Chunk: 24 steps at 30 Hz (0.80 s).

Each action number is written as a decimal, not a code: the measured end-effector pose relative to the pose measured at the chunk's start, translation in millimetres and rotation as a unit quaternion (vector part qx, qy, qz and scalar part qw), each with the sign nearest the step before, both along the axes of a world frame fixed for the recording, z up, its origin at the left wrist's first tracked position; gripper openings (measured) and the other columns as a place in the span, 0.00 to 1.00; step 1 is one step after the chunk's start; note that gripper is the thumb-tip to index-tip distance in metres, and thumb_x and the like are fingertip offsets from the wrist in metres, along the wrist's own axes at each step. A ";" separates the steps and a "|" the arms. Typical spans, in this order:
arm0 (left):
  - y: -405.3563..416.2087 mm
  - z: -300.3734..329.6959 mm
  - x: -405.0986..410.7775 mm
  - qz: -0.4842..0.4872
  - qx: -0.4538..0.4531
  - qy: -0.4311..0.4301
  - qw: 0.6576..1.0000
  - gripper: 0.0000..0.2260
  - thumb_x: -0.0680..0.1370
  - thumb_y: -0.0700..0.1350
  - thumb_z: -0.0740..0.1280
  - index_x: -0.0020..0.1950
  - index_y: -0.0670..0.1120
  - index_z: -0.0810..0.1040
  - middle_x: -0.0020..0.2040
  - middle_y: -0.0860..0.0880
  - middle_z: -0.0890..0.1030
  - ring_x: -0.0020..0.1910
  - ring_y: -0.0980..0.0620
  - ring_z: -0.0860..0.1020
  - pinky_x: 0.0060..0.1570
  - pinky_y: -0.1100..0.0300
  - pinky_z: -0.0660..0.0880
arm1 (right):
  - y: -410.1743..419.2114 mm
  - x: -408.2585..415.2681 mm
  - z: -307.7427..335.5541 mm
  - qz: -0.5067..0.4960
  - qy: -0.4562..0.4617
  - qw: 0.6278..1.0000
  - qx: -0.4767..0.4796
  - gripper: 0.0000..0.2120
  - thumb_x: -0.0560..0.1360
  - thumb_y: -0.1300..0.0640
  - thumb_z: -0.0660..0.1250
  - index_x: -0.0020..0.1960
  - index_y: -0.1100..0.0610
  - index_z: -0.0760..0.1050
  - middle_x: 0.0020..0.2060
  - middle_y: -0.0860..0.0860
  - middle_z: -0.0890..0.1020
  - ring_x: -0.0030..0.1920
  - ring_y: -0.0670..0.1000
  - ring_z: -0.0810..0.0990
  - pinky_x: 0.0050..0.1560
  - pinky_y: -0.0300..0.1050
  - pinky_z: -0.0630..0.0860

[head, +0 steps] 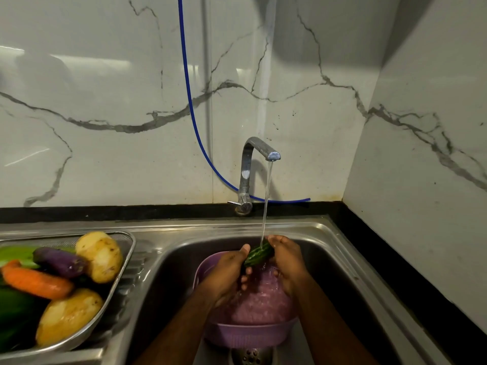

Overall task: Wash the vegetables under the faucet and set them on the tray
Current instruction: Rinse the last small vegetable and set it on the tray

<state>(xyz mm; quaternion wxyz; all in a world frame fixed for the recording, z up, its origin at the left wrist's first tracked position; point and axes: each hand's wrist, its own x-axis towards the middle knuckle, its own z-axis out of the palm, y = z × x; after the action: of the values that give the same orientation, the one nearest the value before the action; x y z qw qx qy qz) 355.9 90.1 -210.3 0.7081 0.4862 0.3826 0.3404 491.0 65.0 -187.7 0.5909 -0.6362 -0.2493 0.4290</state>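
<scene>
White marble-veined wall tiles back a stainless steel sink (329,241), and the chrome faucet (257,154) runs a thin stream straight down onto what you hold. Both of your hands are wrapped around a small ridged green gourd (258,255): your left hand (229,272) curls round its lower end, your right hand (286,259) closes over its upper end, and the water lands on the bare stretch between them. Directly below your grip sits a purple plastic colander bowl (247,335), in the sink basin.

Expect the gourd to be light and stiff, but wet and slick along its bumpy skin, so it could squirt out endwise. Keep your fingers set across the ridges, not along them, and hold it near the middle when you carry it with one hand.

Off to the left of your grip, the metal mesh tray (129,246) already carries yellow potatoes (100,256), a purple eggplant (60,262) and an orange carrot (37,283). Set the gourd in among them so it does not roll.
</scene>
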 end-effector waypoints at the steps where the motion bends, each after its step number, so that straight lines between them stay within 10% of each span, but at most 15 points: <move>1: 0.5 1.0 1.5 0.014 0.029 0.014 0.999 0.17 0.84 0.52 0.60 0.43 0.43 0.76 0.30 0.48 0.72 0.26 0.54 0.67 0.26 0.61 0.64 | 1.7 1.3 -3.0 -0.011 -0.019 1.000 -0.013 0.09 0.84 0.57 0.64 0.53 0.56 0.82 0.48 0.56 0.85 0.43 0.52 0.82 0.35 0.44 0.75; 7: 3.7 -3.1 9.9 0.100 0.197 0.087 0.971 0.13 0.82 0.46 0.65 0.41 0.42 0.81 0.29 0.52 0.78 0.29 0.56 0.74 0.29 0.66 0.69 | 7.1 3.3 -13.7 -0.020 -0.001 0.996 -0.083 0.11 0.84 0.61 0.58 0.55 0.61 0.79 0.43 0.63 0.84 0.29 0.53 0.79 0.25 0.42 0.71; 15: 5.0 -7.1 12.4 0.118 0.332 0.178 0.919 0.11 0.75 0.34 0.72 0.56 0.44 0.83 0.50 0.51 0.85 0.50 0.57 0.82 0.49 0.72 0.75 | -1.4 -4.4 -5.9 0.077 0.098 0.988 -0.089 0.15 0.85 0.53 0.61 0.64 0.63 0.77 0.43 0.59 0.79 0.37 0.53 0.79 0.34 0.46 0.79; 24: 6.0 -3.7 10.7 0.120 0.162 -0.019 0.979 0.11 0.74 0.31 0.72 0.55 0.39 0.84 0.47 0.42 0.87 0.44 0.49 0.85 0.47 0.60 0.82 | -0.3 7.1 -3.4 0.027 0.200 0.979 0.000 0.06 0.81 0.63 0.68 0.52 0.66 0.80 0.39 0.61 0.83 0.34 0.55 0.81 0.30 0.43 0.81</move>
<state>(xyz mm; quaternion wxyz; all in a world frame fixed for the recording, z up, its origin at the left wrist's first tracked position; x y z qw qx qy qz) 366.6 96.1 -213.9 0.5811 0.5383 0.3647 0.4895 498.0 64.7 -191.1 0.6169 -0.5306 -0.1429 0.5634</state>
